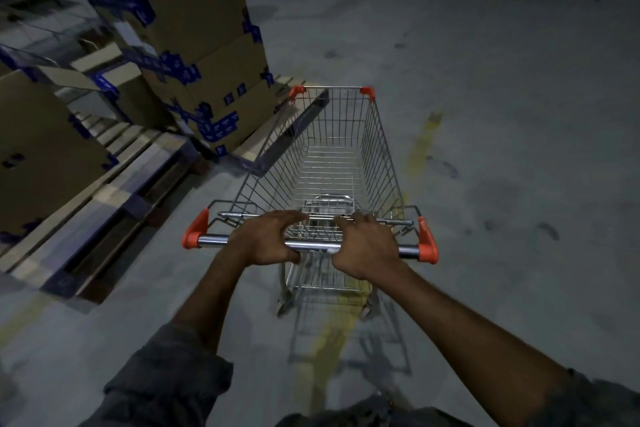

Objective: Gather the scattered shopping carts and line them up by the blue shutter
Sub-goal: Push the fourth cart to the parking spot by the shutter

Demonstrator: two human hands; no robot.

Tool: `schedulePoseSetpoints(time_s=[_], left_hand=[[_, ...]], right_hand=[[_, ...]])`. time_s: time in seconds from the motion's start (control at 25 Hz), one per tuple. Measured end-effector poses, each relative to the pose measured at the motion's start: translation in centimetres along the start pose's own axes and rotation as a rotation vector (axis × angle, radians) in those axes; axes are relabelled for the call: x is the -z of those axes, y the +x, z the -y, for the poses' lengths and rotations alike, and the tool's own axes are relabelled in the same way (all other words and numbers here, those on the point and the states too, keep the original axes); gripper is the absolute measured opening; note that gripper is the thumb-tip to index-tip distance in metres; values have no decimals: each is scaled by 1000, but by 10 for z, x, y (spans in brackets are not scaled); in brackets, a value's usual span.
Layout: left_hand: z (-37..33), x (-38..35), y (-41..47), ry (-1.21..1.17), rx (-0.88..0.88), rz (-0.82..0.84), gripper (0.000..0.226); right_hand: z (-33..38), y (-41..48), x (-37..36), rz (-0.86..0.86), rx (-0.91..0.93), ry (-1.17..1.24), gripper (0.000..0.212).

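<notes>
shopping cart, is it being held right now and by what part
Yes. Left hand and right hand both grip the shopping cart by its chrome push handle.

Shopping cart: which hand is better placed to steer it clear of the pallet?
Probably right: the right hand wraps the handle on the side away from the pallet; the left hand stretches its fingers forward past the bar.

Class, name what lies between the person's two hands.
Head view: only a bare stretch of the cart handle lies between the left hand and the right hand.
</notes>
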State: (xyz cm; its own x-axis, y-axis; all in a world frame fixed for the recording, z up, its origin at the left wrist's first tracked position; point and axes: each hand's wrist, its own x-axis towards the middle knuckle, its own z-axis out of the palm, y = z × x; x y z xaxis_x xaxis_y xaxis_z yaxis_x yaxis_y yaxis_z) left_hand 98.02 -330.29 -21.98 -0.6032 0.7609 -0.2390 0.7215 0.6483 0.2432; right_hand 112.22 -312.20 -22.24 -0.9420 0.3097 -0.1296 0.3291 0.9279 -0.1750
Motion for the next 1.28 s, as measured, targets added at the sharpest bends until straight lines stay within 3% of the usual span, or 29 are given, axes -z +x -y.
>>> schedulePoseSetpoints(time_s=[0.24, 0.4, 0.52, 0.64, 0.8, 1.04, 1.28], left_hand=[[-32, 14, 91, 30, -55, -59, 91], [-40, 10, 154, 193, -149, -230, 77], [-47, 1, 200, 271, -212, -405, 49], [-56, 3, 246, 271, -248, -497, 26], [-71, 14, 310, 283, -334, -543, 24], [-104, 34, 402, 217, -411, -547, 21], [-140, 39, 489, 176, -481, -589, 18]], right_hand=[[-62, 53, 24, -42, -57, -47, 72], [-99, 87, 21, -162, -113, -143, 46], [-130, 114, 11, -320, -109, -147, 31], [-161, 147, 10, -450, -83, -195, 29], [-198, 187, 18, -541, -169, -214, 18], [-253, 240, 44, -459, -395, -166, 29], [-319, 284, 60, -476, -456, -169, 28]])
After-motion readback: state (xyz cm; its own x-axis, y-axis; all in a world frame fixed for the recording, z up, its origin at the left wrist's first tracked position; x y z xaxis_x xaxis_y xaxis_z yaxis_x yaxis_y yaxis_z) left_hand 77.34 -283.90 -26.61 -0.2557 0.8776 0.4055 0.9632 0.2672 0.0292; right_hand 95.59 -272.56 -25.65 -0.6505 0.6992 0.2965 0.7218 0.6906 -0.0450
